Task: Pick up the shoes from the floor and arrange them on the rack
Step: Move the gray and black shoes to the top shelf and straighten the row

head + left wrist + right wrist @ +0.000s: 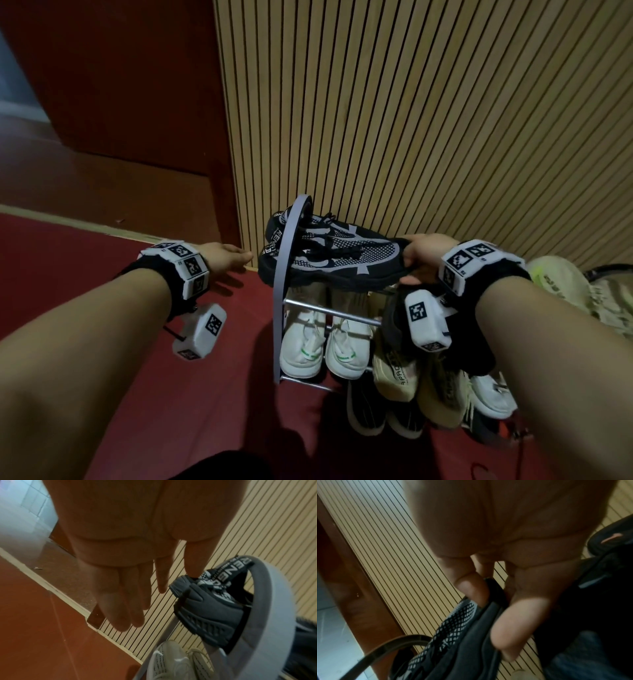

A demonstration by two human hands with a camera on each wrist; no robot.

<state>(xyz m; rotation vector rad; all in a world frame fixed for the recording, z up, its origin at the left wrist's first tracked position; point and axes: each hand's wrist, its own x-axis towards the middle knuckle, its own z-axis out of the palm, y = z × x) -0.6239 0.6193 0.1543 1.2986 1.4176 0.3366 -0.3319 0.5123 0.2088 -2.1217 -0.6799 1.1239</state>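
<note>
A pair of black sneakers with grey mesh (329,253) lies across the top tier of the shoe rack (278,308), heels against its grey arched side frame. My right hand (412,258) pinches the toe end of the near sneaker (458,635) between thumb and fingers (513,626). My left hand (239,257) hovers just left of the rack, fingers straight and holding nothing. In the left wrist view the left hand (145,595) is spread out close to the sneaker heel (205,608), beside the rack frame (267,615); contact cannot be told.
White sneakers (322,342) sit on a lower tier, with beige shoes (397,373) to their right and black ones (366,411) lowest. More pale shoes (561,284) lie at the top right. A slatted wooden wall (411,120) stands behind the rack. Red floor (222,377) spreads to the left.
</note>
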